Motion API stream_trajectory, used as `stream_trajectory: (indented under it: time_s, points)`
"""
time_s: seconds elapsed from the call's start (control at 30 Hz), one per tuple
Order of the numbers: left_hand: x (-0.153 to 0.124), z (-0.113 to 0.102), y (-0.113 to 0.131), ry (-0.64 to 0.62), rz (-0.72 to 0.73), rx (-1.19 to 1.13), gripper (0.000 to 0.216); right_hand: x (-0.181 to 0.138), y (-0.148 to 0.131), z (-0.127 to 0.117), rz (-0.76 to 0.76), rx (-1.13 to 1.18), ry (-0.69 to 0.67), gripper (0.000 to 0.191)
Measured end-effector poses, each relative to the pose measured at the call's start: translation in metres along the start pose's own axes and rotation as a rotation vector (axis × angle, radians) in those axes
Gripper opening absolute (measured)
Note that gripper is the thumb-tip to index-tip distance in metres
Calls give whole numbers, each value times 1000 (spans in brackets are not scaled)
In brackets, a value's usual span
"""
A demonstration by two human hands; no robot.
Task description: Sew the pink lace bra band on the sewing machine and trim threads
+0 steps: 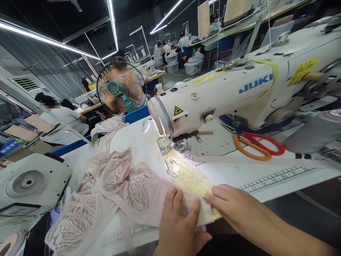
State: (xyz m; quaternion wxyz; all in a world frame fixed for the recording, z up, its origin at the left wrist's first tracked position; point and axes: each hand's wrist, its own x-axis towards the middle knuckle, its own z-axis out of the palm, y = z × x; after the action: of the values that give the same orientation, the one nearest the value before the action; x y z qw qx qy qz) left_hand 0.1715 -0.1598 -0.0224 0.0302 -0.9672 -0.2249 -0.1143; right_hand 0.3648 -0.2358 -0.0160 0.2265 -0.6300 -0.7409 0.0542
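Note:
A pale pink lace bra (pixel 141 188) lies across the white sewing table, its band reaching toward the front edge. My left hand (pixel 179 222) rests flat on the band with its fingers apart. Just right of it, my right hand (pixel 231 202) is closed at the band's end, fingers pinched together. A thin dark metallic tip shows by the fingertips; what it belongs to is hidden. Yellowish clear tape (pixel 190 177) covers the table between my hands and the needle area of the white sewing machine (pixel 213 99). The needle area is lit and apart from the bra.
Scissors (pixel 253 145) with orange and red handles lie on the machine bed. A printed ruler (pixel 282 177) runs along the table's right front. More lace garments (pixel 109 124) are piled at the back. Behind stands a fan (pixel 121 89); people sit at other machines.

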Motion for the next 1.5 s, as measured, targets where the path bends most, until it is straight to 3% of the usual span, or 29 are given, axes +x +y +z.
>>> stream_trajectory:
  time_s: [0.17, 0.27, 0.37, 0.5, 0.8, 1.0, 1.13, 1.33, 1.5]
  points:
    - [3, -3, 3, 42, -16, -6, 74, -13, 5, -8, -7, -1, -40, 32]
    - [4, -3, 4, 59, -19, -14, 75, -16, 7, -8, 2, 5, 3, 28]
    - [3, -2, 3, 29, -20, -15, 76, -13, 5, -5, -5, 0, 84, 27]
    - [1, -1, 1, -12, -19, -15, 76, -2, -1, -4, -2, -4, 41, 25]
    - [-3, 19, 5, 93, -84, -33, 83, -15, 6, 0, 19, 17, 17, 33]
    - [2, 4, 4, 95, -29, 2, 79, -22, 12, -4, 30, -7, 53, 30]
    - [3, -2, 3, 100, 13, 24, 78, -14, 9, -11, 5, -17, 159, 31]
    - [0, 7, 6, 210, 2, 78, 86, 14, -8, -6, -15, -169, 39, 20]
    - [-9, 11, 6, 231, 48, 160, 89, 27, -14, 10, -29, -348, 42, 21]
